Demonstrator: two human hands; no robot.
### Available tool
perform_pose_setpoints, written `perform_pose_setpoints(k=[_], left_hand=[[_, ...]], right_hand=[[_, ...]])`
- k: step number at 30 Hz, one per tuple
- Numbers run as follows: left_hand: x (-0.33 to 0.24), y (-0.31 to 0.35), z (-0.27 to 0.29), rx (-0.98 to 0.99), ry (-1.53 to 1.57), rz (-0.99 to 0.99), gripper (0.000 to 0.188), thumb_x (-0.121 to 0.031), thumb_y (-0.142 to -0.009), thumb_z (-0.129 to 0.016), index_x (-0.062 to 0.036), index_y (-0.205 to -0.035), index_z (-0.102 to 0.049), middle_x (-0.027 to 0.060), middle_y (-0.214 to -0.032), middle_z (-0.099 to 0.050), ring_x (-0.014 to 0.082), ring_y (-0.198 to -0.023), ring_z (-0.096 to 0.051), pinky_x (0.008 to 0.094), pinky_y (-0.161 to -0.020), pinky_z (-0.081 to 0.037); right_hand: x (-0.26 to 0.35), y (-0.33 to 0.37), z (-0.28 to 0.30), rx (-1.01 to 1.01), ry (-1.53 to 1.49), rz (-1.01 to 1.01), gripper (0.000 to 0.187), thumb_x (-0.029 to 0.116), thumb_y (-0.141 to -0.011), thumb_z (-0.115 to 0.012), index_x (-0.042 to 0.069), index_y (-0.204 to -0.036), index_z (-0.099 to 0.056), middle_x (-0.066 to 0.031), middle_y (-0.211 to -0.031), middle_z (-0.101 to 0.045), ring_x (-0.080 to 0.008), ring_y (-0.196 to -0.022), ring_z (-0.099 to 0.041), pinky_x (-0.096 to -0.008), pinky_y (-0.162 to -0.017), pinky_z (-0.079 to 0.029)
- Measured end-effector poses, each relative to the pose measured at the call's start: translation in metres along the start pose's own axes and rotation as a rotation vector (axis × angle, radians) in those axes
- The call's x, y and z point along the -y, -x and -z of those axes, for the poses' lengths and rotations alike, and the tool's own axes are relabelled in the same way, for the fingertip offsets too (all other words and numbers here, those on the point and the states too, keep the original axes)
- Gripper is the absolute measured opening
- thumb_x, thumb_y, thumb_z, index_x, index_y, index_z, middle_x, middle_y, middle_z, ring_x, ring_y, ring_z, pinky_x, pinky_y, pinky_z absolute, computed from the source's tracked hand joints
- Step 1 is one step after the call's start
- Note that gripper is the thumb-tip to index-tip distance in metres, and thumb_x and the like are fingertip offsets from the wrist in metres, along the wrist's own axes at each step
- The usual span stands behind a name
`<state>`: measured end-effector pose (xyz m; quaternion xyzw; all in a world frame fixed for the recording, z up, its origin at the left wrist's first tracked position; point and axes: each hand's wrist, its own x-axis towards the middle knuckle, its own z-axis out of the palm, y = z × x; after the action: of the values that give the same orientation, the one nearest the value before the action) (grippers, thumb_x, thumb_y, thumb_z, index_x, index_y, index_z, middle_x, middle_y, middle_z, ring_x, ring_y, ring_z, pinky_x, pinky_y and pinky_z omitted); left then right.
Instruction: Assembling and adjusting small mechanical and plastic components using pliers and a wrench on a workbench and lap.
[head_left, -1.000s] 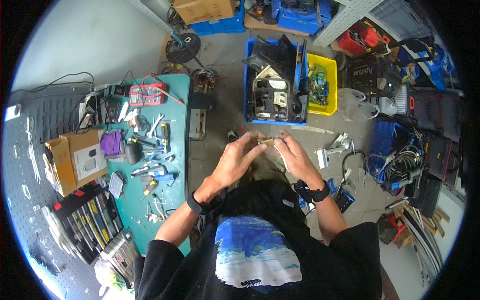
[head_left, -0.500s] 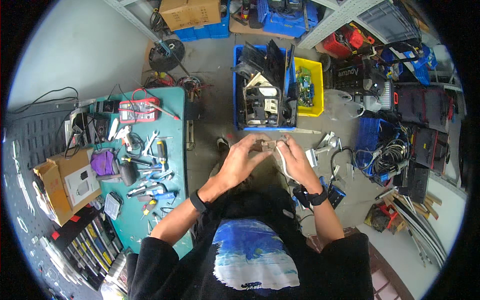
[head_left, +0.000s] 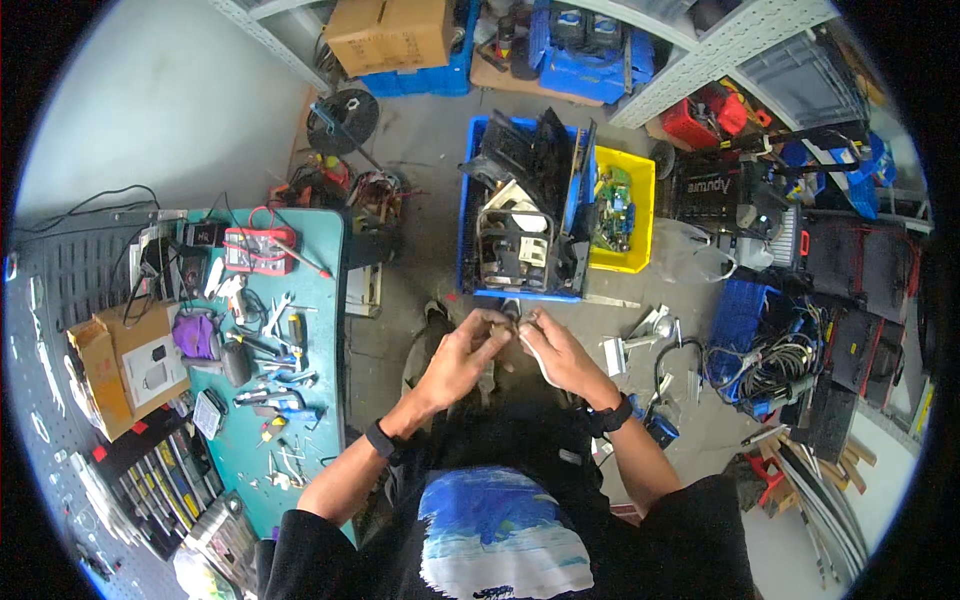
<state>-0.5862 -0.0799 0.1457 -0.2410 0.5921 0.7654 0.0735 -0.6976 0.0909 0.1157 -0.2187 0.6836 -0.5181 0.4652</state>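
Observation:
Both hands are together in front of my body, above the floor and near the blue crate (head_left: 466, 230). My right hand (head_left: 572, 362) is closed around a thin, pale, curved strip (head_left: 541, 358), whose edge runs along the palm side; its exact kind is unclear. Close against it, my left hand (head_left: 460, 358) has thumb and fingers pinched together by the strip's upper end. Whatever lies between those fingertips is too small and blurred to name. The crate holds black plastic panels and a black frame with white parts (head_left: 520, 245).
A yellow bin (head_left: 649, 205) of green circuit boards adjoins the crate. At left, a green-topped table (head_left: 320, 380) carries hand tools, a red multimeter (head_left: 262, 250) and a mallet (head_left: 236, 364). Metal parts (head_left: 640, 340) lie on the floor at right, near a blue basket of cables (head_left: 735, 330).
My hands have drawn closer together, and the left fingers have gone from a wider curl to a pinch. The whole view has shifted, with the crate and bin now lower in the picture.

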Motion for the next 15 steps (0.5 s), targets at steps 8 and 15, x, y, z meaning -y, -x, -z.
perform_pose_setpoints(k=[8,15], left_hand=[[0.039,-0.044,-0.030,-0.097,0.321,0.195,0.028,-0.016,-0.101,-0.060,-0.0009,-0.120,-0.045,0.0092,-0.096,-0.062,0.0166,-0.084,-0.066,0.0306,-0.078,-0.056],[0.053,-0.067,-0.026,-0.112,-0.087,0.157,0.034,-0.014,-0.098,-0.065,0.0015,-0.125,-0.053,0.0128,-0.107,-0.069,0.0151,-0.097,-0.065,0.0328,-0.088,-0.053]], right_hand=[[-0.030,-0.029,0.037,0.080,0.042,-0.167,0.037,0.029,-0.105,-0.049,-0.003,-0.123,-0.050,-0.0198,-0.102,-0.063,-0.0288,-0.093,-0.061,-0.0377,-0.085,-0.047],[-0.057,-0.038,0.049,-0.039,-0.251,-0.148,0.029,0.021,-0.102,-0.057,0.001,-0.123,-0.056,-0.0056,-0.102,-0.065,-0.0099,-0.091,-0.059,-0.0279,-0.080,-0.049]])
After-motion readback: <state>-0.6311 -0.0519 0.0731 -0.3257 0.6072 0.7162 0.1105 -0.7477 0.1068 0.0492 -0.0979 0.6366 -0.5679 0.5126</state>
